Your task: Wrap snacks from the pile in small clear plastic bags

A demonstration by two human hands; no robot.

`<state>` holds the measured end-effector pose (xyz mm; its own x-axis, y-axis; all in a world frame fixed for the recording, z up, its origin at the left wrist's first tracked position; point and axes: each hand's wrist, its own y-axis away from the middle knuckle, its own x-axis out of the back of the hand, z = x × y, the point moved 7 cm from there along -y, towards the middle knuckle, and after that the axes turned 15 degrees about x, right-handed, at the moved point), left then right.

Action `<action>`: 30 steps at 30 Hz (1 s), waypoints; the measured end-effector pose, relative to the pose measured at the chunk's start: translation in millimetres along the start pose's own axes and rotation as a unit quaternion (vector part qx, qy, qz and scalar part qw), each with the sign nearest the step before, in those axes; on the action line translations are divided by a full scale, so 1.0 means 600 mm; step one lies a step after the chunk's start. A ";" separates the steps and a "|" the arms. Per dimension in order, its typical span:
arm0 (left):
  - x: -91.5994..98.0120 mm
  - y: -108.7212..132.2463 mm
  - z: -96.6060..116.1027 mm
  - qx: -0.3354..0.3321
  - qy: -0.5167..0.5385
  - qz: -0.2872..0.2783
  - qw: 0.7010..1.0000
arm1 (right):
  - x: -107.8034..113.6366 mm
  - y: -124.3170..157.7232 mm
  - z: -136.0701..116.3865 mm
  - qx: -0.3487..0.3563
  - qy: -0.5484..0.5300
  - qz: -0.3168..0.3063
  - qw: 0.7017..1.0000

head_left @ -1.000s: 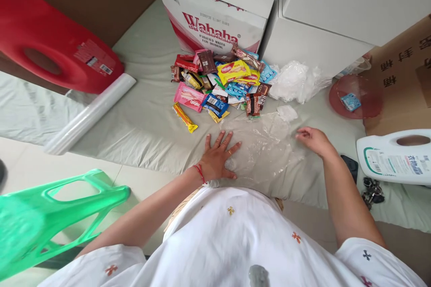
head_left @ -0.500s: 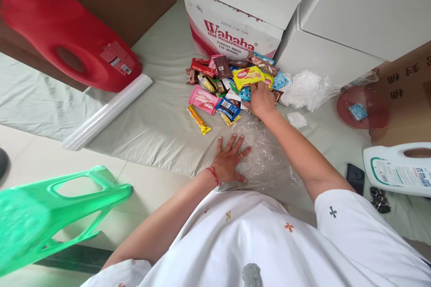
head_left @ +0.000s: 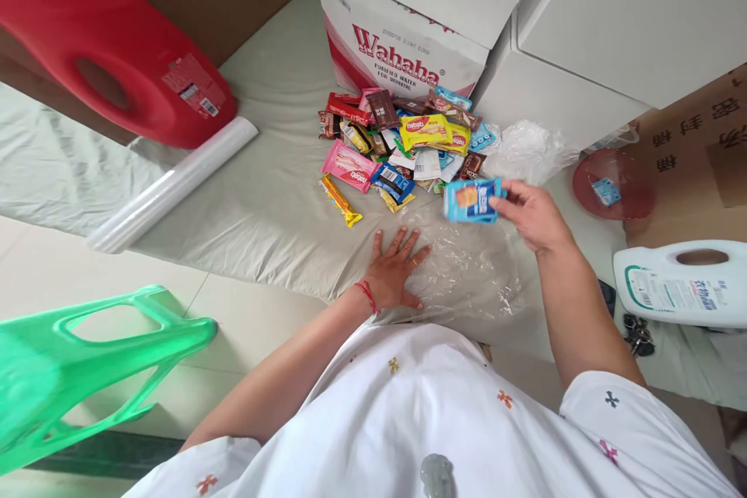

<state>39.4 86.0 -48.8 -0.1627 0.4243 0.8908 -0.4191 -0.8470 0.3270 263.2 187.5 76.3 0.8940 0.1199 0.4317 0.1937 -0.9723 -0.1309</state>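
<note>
I list: one red jug (head_left: 145, 89); one plastic roll (head_left: 175, 184); one yellow bar (head_left: 340, 201), loose beside the snack pile (head_left: 426, 132); my left grip (head_left: 392, 274), flat, fingers spread apart, at the edge of some clear plastic (head_left: 472, 272); one blue packet (head_left: 467, 201), just in front of the pile, clamped in my right grip (head_left: 537, 218); one red dish (head_left: 633, 179); one white bottle (head_left: 682, 292).

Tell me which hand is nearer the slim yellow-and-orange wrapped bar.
Left. The left hand lies spread right of the bar, nearer the camera; the right hand is farther right, holding at least one rectangular blue snack packet.
</note>
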 end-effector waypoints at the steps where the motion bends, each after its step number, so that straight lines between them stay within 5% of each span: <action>1: 0.001 0.000 0.000 0.002 -0.002 0.000 1.000 | -0.010 0.029 0.021 -0.050 -0.057 -0.020 0.997; 4: 0.002 -0.001 0.001 0.010 -0.009 -0.006 1.000 | -0.054 0.103 0.078 -0.141 -0.112 -0.077 0.981; 6: 0.002 -0.001 0.000 0.014 -0.014 -0.010 1.000 | -0.073 0.130 0.103 -0.143 -0.034 -0.099 0.984; 10: 0.002 -0.002 -0.001 0.021 -0.025 -0.022 0.999 | -0.069 0.137 0.081 0.002 0.248 -0.105 0.963; 12: 0.002 -0.002 0.000 0.024 -0.030 -0.029 0.999 | -0.082 0.133 0.053 0.117 0.294 -0.162 0.935; 16: 0.003 -0.003 0.002 0.038 -0.040 -0.042 0.998 | -0.114 0.127 0.045 0.212 0.281 -0.276 0.894; 24: 0.009 -0.005 0.004 0.051 -0.046 -0.053 0.996 | -0.133 0.150 0.065 0.213 0.276 -0.261 0.900; 30: 0.009 -0.005 0.004 0.050 -0.054 -0.041 0.996 | -0.108 0.156 0.070 0.209 0.242 -0.265 0.910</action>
<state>41.9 90.1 -44.0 -0.0325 0.4615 0.8865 -0.3347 -0.8408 0.4254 240.2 97.0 -1.6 0.3664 0.3487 0.8626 0.7730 -0.6302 -0.0736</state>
